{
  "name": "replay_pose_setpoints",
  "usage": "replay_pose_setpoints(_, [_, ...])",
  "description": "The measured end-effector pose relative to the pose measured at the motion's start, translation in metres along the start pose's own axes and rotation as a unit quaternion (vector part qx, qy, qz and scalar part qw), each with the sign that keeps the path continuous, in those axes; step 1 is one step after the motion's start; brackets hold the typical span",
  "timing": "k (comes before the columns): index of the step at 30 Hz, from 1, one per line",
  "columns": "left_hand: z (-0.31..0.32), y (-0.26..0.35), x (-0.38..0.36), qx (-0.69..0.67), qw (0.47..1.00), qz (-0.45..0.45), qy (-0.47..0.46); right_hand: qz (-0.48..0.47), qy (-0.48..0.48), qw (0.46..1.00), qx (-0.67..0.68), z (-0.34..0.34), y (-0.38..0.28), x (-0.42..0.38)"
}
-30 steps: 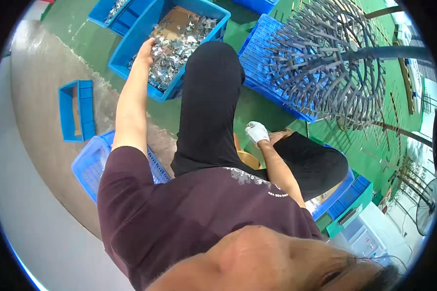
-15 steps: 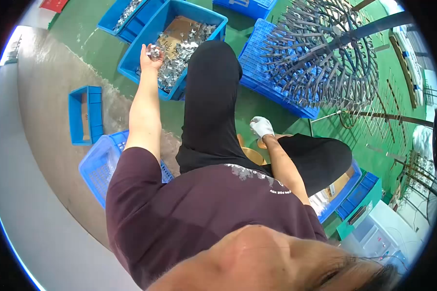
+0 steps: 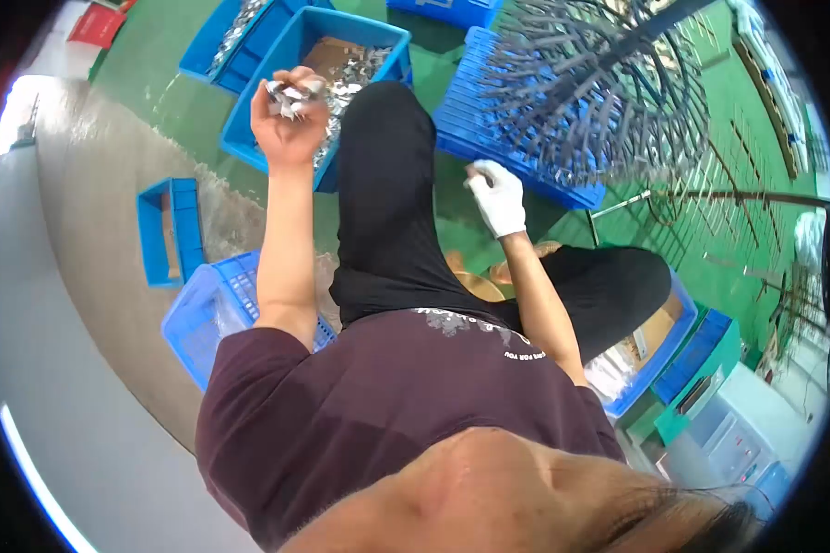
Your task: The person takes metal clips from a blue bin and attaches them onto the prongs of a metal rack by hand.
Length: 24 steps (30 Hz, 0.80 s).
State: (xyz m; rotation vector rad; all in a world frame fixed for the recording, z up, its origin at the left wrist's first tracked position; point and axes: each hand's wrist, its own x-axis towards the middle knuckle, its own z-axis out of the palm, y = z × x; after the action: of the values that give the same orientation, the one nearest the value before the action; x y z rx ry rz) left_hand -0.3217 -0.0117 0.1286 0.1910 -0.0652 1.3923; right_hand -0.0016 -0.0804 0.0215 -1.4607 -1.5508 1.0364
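Note:
My left hand (image 3: 290,120), bare and palm up, has its fingers curled round a handful of small shiny metal pieces (image 3: 292,100). It is raised over the near left side of a blue bin (image 3: 242,138), where many similar metal pieces (image 3: 346,88) lie on brown cardboard. My right hand (image 3: 498,198) wears a white glove, with bare skin showing at the fingertips. Its fingers are bent together above the green floor, in front of my right leg; whether something small is pinched there is hidden. Closest to it is a blue crate (image 3: 461,111).
A round dark rack with many metal prongs (image 3: 599,92) stands over the blue crate at right. A small blue bin (image 3: 171,230) and a lighter blue basket (image 3: 189,323) are at left. Beside my right knee sits another blue bin (image 3: 659,359) holding white pieces.
My left hand has come up and back toward me with the metal pieces. My right hand has lifted and moved forward from between my legs. The whole view has shifted slightly.

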Motion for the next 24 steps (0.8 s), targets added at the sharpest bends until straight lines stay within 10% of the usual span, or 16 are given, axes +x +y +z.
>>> replay_pose_setpoints(9, [0.011,-0.193,-0.036,-0.111,0.959,-0.23,0.119,-0.012,0.058,0.983,0.176,-0.069,-0.103,-0.03])
replay_pose_setpoints(24, [-0.037,-0.236,-0.045,-0.096,0.94,-0.288,0.155,-0.032,0.117,0.992,-0.028,-0.093,-0.078,-0.062])
